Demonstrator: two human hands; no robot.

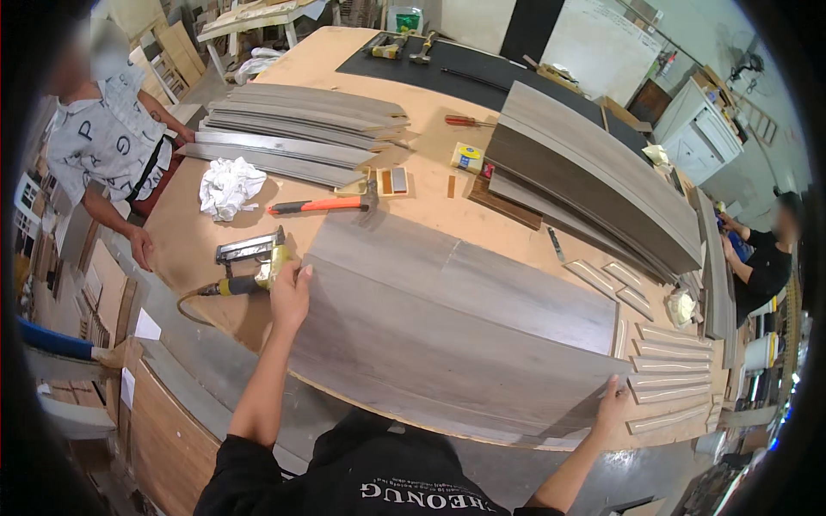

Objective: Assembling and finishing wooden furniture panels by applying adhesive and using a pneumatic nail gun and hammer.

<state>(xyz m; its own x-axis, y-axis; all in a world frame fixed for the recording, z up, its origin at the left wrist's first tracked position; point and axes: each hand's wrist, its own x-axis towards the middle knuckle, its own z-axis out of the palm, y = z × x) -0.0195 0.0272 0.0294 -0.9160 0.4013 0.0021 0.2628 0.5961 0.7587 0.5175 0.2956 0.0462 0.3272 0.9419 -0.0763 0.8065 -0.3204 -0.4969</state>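
Observation:
A long grey wood-grain panel (456,353) lies tilted in front of me, over another grey panel (533,288) on the workbench. My left hand (291,297) is closed on its left end, thumb up at the edge. At its right end my right hand (611,402) grips the near corner, fingers partly hidden. Beside my left hand lies a yellow-green nail gun (274,262) with a hose. A claw hammer (323,205) with an orange and black handle rests just beyond the panel. Several narrow wood strips (671,365) with pale lines of glue lie right of my right hand.
Grey boards are stacked at the far left (292,129) and far right (594,181) of the workbench (185,232). A crumpled white cloth (231,187), a utility knife (556,244) and small boxes lie between. One person (107,138) stands at the left, another (761,258) at the right.

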